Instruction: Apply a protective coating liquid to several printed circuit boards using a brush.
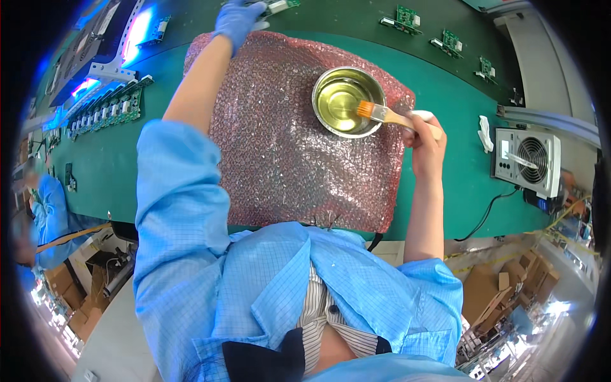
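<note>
My left hand point(237, 24), in a blue glove, reaches to the top of the view. Its fingers close on the end of a green circuit board point(280, 6), partly cut off by the picture's edge. In my right hand point(428, 140) is a flat brush point(398, 118) with a wooden handle; something white covers a fingertip. The brush's orange bristles point(365, 109) hang over the right side of a round metal bowl point(316, 114) of clear yellowish liquid. Whether they touch the liquid I cannot tell. Beneath the bowl lies pink bubble wrap point(286, 172).
Several circuit boards point(450, 43) lie at the far right of the green table point(445, 210). A row of boards point(111, 113) stands at left by a lit metal frame point(114, 70). At right are a white fan unit point(531, 159), its black cable and a crumpled white tissue point(485, 134). Another person point(51, 204) is at far left.
</note>
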Demonstrator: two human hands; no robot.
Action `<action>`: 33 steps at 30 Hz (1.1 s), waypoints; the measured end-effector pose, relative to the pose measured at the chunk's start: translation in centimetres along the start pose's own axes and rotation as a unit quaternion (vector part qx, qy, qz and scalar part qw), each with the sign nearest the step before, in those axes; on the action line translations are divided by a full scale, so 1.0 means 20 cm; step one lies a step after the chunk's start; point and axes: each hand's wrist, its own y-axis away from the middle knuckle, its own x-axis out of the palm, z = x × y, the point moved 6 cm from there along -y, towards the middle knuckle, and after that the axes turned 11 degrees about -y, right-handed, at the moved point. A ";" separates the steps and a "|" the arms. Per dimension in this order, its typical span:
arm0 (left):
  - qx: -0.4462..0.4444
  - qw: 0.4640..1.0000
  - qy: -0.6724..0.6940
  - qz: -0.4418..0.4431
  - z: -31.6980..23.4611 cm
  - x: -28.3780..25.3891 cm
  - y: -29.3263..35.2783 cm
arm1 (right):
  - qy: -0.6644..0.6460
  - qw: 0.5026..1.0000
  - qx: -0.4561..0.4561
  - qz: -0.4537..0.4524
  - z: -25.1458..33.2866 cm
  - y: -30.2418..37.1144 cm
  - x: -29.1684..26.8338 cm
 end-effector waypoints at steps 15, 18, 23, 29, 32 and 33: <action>-0.129 0.948 0.290 0.040 0.31 -0.47 0.67 | 0.147 0.987 -0.059 0.025 0.02 0.04 0.13; -0.159 0.938 0.303 0.046 0.32 -0.44 0.71 | 0.130 0.989 -0.071 0.021 0.08 0.05 0.10; -0.158 0.937 0.288 0.116 0.22 -0.34 0.78 | 0.146 0.987 -0.064 -0.007 0.19 0.08 0.02; -0.103 0.944 0.276 0.150 0.12 -0.22 0.77 | 0.168 0.982 -0.086 -0.005 0.28 0.13 0.01; -0.072 0.938 0.280 0.189 0.09 -0.15 0.76 | 0.145 0.983 -0.110 -0.011 0.30 0.16 0.04; -0.075 0.932 0.279 0.221 0.08 -0.12 0.76 | 0.157 0.981 -0.117 0.006 0.31 0.17 0.07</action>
